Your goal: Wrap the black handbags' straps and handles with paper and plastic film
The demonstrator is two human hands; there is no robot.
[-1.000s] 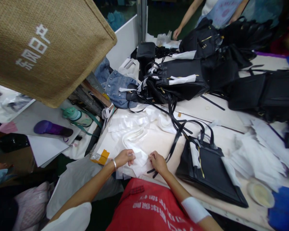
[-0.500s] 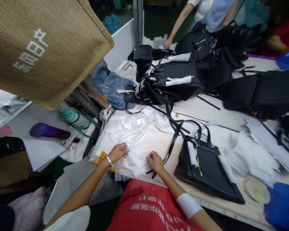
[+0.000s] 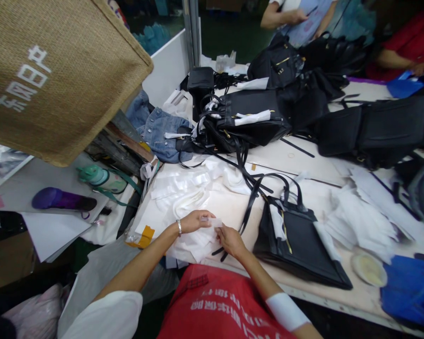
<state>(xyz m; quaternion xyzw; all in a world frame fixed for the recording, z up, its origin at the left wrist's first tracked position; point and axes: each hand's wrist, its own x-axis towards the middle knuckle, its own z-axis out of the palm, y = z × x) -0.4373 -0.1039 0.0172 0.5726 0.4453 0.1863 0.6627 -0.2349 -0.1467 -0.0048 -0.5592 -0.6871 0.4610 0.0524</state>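
Note:
A small whitish, translucent strip [image 3: 216, 222] stretches between my two hands. My left hand [image 3: 195, 221] pinches its left end between thumb and fingers. On its right side, my right hand [image 3: 231, 239] has its fingertips closed at the strip's edge. Below and behind them lies a loose pile of thin white sheets [image 3: 192, 200], whose material I cannot make out. A black handbag [image 3: 304, 240] with a gold zip rests to the right of my right hand, white wrapping around its zip pull. Its long black strap [image 3: 248, 214] runs down near my right fingers.
Several black bags [image 3: 254, 106] crowd the back of the table. White sheets [image 3: 360, 212] and a round dish [image 3: 369, 269] lie at the right. A burlap bag [image 3: 74, 70] hangs at upper left, above a purple bottle [image 3: 63, 199]. Co-workers stand across the table.
My left hand has moved right, close to my right hand, and the small strip now spans them. Across the table, a co-worker's hand has risen from the tabletop.

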